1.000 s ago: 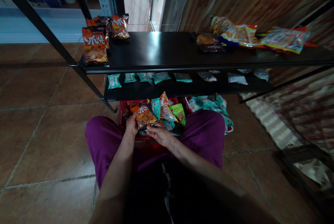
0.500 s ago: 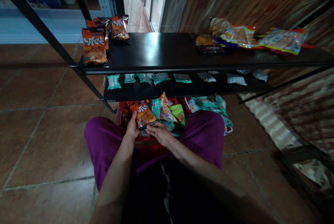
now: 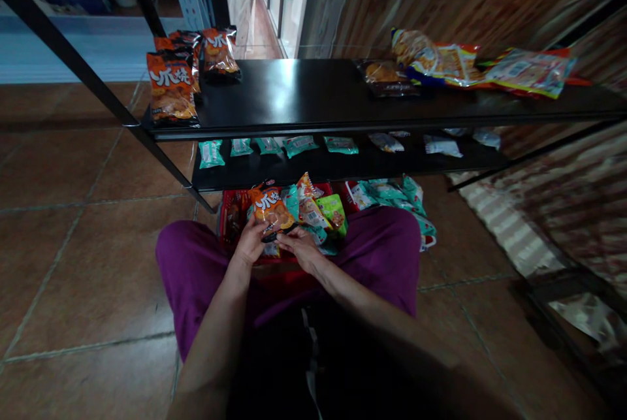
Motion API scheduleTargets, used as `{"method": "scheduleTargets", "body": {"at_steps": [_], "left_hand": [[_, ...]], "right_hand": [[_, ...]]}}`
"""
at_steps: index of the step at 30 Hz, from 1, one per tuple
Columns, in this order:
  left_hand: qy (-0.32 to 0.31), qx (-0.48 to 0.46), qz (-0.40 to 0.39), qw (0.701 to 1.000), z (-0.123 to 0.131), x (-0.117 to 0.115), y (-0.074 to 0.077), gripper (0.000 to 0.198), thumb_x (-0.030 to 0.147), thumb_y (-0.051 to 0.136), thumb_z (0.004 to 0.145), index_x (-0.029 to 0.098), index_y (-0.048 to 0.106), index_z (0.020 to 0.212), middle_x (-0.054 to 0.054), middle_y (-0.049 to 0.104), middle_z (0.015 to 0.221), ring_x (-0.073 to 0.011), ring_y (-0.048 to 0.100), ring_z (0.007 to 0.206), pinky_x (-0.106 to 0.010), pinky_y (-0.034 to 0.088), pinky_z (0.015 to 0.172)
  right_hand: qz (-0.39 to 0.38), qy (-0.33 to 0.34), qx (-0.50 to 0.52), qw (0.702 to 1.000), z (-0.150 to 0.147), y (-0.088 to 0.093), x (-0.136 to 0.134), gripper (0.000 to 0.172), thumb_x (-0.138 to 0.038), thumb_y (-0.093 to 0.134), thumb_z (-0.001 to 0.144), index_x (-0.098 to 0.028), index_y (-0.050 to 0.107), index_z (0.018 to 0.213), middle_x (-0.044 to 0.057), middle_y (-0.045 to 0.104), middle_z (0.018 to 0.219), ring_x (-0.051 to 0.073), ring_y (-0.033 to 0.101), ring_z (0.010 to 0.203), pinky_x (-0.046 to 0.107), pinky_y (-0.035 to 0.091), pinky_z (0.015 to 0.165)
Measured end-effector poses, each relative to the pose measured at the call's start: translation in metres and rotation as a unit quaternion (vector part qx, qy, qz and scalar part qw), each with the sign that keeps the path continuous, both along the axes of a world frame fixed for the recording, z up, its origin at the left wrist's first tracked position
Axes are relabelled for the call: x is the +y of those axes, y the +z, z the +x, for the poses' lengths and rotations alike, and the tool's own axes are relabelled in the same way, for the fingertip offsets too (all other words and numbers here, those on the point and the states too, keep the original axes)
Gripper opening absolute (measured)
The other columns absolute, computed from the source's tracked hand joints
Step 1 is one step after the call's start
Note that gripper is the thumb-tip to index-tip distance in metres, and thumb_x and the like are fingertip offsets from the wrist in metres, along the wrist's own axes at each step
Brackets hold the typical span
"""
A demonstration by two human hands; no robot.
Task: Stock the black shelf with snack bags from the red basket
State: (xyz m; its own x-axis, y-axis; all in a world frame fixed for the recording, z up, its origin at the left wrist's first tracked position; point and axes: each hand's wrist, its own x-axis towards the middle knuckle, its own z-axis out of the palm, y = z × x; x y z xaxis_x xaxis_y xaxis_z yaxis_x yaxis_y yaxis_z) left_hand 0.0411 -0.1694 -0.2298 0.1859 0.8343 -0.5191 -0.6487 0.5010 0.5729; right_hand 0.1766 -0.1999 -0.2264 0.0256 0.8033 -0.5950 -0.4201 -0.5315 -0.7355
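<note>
An orange and black snack bag (image 3: 272, 208) is held between my two hands, above a red basket (image 3: 223, 227). My left hand (image 3: 251, 242) grips its lower left side. At the bag's lower edge, the fingers and thumb of my right hand (image 3: 300, 245) pinch it. Inside the basket, just right of the bag, lie a green pouch (image 3: 333, 212), an orange and white packet (image 3: 308, 204) and several teal packets. Matching orange bags (image 3: 171, 87) stand at the left end of the upper black shelf (image 3: 294, 96).
Several teal packets (image 3: 300, 144) and whitish packets (image 3: 442, 145) lie along the lower shelf. Larger snack bags (image 3: 529, 72) rest on the upper shelf's right side. More teal packets (image 3: 385, 190) are piled beside the basket, by my right knee. A dark shelf post (image 3: 161, 159) slants down at left.
Both hands have turned the orange snack bag slightly more upright, and my left hand has slid lower on it. The camera view has shifted a little.
</note>
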Motion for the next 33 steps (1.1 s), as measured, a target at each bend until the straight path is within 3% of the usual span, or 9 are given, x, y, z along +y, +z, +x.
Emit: {"method": "scheduleTargets", "body": {"at_steps": [4, 9, 14, 19, 27, 33], "left_hand": [[0.018, 0.008, 0.002, 1.000, -0.002, 0.001, 0.000, 0.049, 0.010, 0.072, 0.059, 0.025, 0.059, 0.104, -0.001, 0.068, 0.098, -0.0187, 0.067, 0.079, -0.035, 0.050, 0.080], [0.003, 0.015, 0.011, 1.000, 0.000, -0.001, 0.002, 0.055, 0.009, 0.073, 0.058, 0.026, 0.059, 0.109, -0.002, 0.069, 0.103, -0.0198, 0.067, 0.085, -0.035, 0.051, 0.083], [-0.034, 0.024, 0.012, 0.999, 0.002, -0.004, 0.005, 0.063, 0.007, 0.073, 0.059, 0.027, 0.058, 0.117, -0.003, 0.068, 0.106, -0.0201, 0.067, 0.084, -0.037, 0.052, 0.082], [-0.037, 0.033, 0.012, 0.999, 0.002, -0.006, 0.006, 0.068, 0.004, 0.072, 0.059, 0.030, 0.058, 0.121, -0.003, 0.067, 0.109, -0.0217, 0.067, 0.087, -0.040, 0.052, 0.083], [-0.089, 0.032, 0.036, 0.995, 0.004, -0.009, 0.005, 0.077, 0.007, 0.074, 0.058, 0.032, 0.054, 0.128, -0.005, 0.065, 0.118, -0.0245, 0.065, 0.098, -0.036, 0.053, 0.082], [-0.123, 0.021, 0.033, 0.992, 0.005, -0.013, 0.010, 0.077, 0.009, 0.075, 0.058, 0.033, 0.055, 0.128, -0.004, 0.061, 0.126, -0.0265, 0.061, 0.109, -0.037, 0.050, 0.088]], "right_hand": [[0.002, -0.001, 0.016, 1.000, 0.012, 0.007, 0.006, 0.034, -0.034, 0.084, 0.055, -0.022, 0.066, 0.081, -0.004, 0.068, 0.075, 0.008, 0.061, 0.064, 0.020, 0.050, 0.063], [-0.004, -0.031, 0.003, 0.999, 0.028, 0.014, 0.021, 0.025, -0.038, 0.081, 0.061, -0.023, 0.067, 0.076, -0.002, 0.070, 0.078, 0.011, 0.063, 0.068, 0.021, 0.049, 0.059], [0.012, 0.012, 0.023, 1.000, 0.031, 0.019, 0.031, 0.028, -0.033, 0.082, 0.058, -0.021, 0.069, 0.080, -0.001, 0.072, 0.077, 0.014, 0.065, 0.069, 0.025, 0.051, 0.066], [-0.006, -0.027, 0.001, 1.000, 0.028, 0.017, 0.033, 0.028, -0.019, 0.083, 0.053, -0.019, 0.069, 0.077, -0.002, 0.072, 0.071, 0.013, 0.064, 0.065, 0.027, 0.051, 0.069], [0.028, -0.005, 0.037, 0.999, 0.032, 0.017, 0.037, 0.034, -0.038, 0.083, 0.056, -0.022, 0.065, 0.081, -0.002, 0.071, 0.074, 0.015, 0.065, 0.071, 0.028, 0.052, 0.070], [0.060, -0.031, -0.001, 0.998, 0.033, 0.019, 0.054, 0.038, -0.042, 0.084, 0.051, -0.019, 0.063, 0.074, -0.002, 0.069, 0.066, 0.013, 0.062, 0.062, 0.026, 0.050, 0.065]]}}
